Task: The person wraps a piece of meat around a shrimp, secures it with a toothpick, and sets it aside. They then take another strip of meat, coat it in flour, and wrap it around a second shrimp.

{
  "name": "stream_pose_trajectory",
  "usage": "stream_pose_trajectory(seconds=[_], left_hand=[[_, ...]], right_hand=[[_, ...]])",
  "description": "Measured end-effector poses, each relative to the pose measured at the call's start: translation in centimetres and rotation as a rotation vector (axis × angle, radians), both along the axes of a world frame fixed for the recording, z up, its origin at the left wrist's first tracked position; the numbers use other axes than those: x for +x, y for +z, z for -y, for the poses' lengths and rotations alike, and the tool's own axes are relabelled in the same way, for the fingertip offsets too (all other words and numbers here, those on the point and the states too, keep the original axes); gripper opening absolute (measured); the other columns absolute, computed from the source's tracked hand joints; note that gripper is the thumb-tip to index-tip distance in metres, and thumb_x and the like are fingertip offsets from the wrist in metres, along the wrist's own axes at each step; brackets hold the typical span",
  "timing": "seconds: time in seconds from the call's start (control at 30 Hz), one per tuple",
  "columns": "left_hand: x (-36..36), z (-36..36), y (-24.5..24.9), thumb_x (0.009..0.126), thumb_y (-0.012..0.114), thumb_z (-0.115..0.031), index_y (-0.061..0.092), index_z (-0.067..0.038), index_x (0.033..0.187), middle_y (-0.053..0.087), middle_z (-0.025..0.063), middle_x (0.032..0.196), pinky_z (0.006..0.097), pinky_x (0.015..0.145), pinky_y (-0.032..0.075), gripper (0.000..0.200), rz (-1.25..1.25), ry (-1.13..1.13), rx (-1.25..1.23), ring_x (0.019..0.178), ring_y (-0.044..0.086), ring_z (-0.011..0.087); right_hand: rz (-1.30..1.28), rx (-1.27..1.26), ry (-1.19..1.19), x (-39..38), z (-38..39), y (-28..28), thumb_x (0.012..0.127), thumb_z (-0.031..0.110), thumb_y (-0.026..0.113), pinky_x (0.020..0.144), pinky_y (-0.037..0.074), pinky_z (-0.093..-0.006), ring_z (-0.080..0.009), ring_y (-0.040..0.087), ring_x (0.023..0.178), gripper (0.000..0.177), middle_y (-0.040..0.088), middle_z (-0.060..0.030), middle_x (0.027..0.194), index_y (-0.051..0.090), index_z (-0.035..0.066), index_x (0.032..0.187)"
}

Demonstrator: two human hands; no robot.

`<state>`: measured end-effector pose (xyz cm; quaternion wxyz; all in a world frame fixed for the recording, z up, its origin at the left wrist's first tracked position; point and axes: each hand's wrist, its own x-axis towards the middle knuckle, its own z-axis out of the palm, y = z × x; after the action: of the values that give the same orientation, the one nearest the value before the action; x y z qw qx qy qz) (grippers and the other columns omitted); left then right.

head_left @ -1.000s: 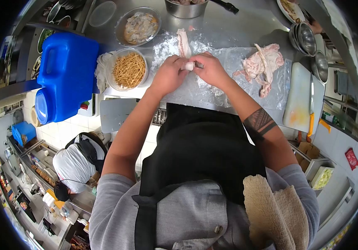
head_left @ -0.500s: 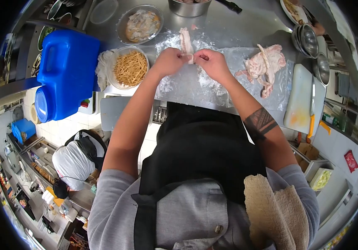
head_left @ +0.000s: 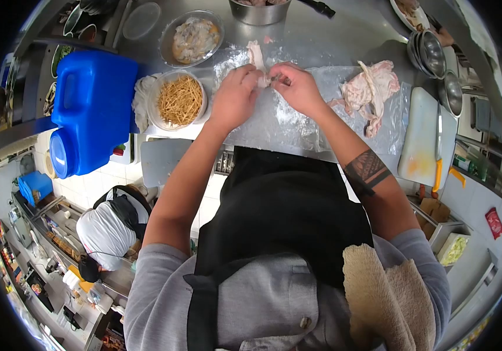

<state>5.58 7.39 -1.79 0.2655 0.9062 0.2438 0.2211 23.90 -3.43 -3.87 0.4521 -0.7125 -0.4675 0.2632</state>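
Note:
A pale strip of raw meat (head_left: pixel 257 58) lies on a floured plastic sheet (head_left: pixel 298 120) spread over the steel counter. My left hand (head_left: pixel 234 96) and my right hand (head_left: pixel 298 88) meet over the strip's near end, and both pinch a rolled-up part of it between the fingertips. The roll itself is mostly hidden by my fingers. A heap of further raw meat strips (head_left: pixel 371 88) lies on the sheet to the right of my right hand.
A clear bowl of wooden toothpicks (head_left: pixel 179 99) stands left of my left hand, beside a blue jerrycan (head_left: pixel 90 111). A filling bowl (head_left: pixel 194 38), a steel pot (head_left: pixel 260 10), stacked steel bowls (head_left: pixel 432 55) and a cutting board with a knife (head_left: pixel 423 137) surround the sheet. Below, another person (head_left: pixel 107 231) works.
Both hands have travelled away from me along the strip, from the sheet's middle towards the strip's far end, keeping hold of the rolled meat.

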Motion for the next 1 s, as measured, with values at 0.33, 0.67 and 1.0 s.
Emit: stream_pose_trajectory(seconds=[0.33, 0.67, 1.0], left_hand=[[1.9, -2.3, -2.0, 0.085, 0.074, -0.002, 0.072, -0.004, 0.118, 0.069, 0.0162, 0.116, 0.0436, 0.089, 0.056, 0.032, -0.022, -0.005, -0.212, 0.097, 0.068, 0.0356], [4.2, -4.2, -1.0, 0.088, 0.079, -0.013, 0.074, -0.003, 0.115, 0.069, 0.0167, 0.119, 0.0466, 0.091, 0.055, 0.029, -0.194, 0.193, -0.158, 0.105, 0.069, 0.0374], [2.7, -1.4, -1.8, 0.081, 0.074, 0.000, 0.069, -0.004, 0.126, 0.069, 0.0160, 0.123, 0.0464, 0.101, 0.053, 0.046, -0.053, -0.063, -0.040, 0.117, 0.063, 0.0383]], right_hand=[[-0.204, -0.181, -0.012, 0.9, -3.0, -1.1, 0.090, 0.018, 0.077, 0.077, 0.057, -0.0320, -0.0197, 0.072, 0.079, 0.019, 0.078, -0.0084, 0.088, 0.077, 0.003, 0.101], [-0.236, -0.428, -0.155, 2.0, -6.2, -0.6, 0.093, 0.026, 0.067, 0.072, 0.056, -0.0384, -0.0251, 0.073, 0.074, 0.027, 0.075, -0.0149, 0.082, 0.078, 0.002, 0.099], [-0.469, -0.263, -0.127, 1.1, -3.6, 0.3, 0.088, 0.016, 0.075, 0.055, 0.051, -0.0284, -0.0117, 0.064, 0.063, 0.019, 0.072, -0.0049, 0.077, 0.077, 0.000, 0.097]])
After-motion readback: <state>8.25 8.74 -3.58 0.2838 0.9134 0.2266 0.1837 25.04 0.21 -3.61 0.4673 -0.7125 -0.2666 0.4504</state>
